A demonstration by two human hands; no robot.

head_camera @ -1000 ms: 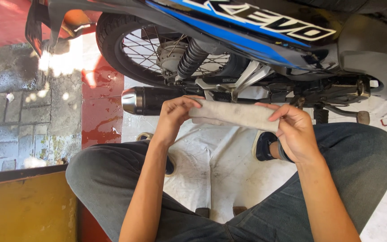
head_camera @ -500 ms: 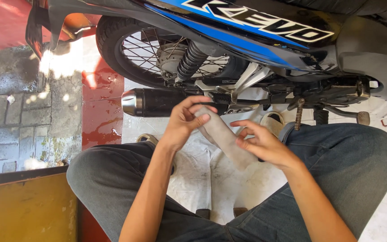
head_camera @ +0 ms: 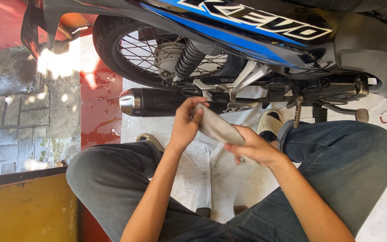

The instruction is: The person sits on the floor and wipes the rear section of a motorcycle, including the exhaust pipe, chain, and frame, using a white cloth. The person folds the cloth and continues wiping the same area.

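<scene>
Wet red paving and grey brick [head_camera: 10, 112] lie to the left, and a pale, stained floor [head_camera: 193, 179] spreads beneath a person who sits low with knees apart in dark jeans, facing the side of a blue and black motorcycle [head_camera: 247, 31]. Seen from above, the spoked rear wheel [head_camera: 135, 49] and a coiled shock absorber [head_camera: 189, 58] fill the top of the view, with a black exhaust pipe [head_camera: 157, 102] running just below them. Both bare hands hold a greyish cloth [head_camera: 218, 127] stretched between them, in front of the exhaust and close to the footpeg bracket. The left hand [head_camera: 187, 125] pinches the cloth's upper end, fingers curled around it, up near the exhaust (it looks close enough to touch, though contact cannot be confirmed). The right hand [head_camera: 254, 148] is closed over the lower end, nearer the lap, which seems to keep the cloth taut. A light sandal [head_camera: 269, 123] sits on the floor beside the right knee. A yellow panel [head_camera: 23, 210] fills the lower left corner.
</scene>
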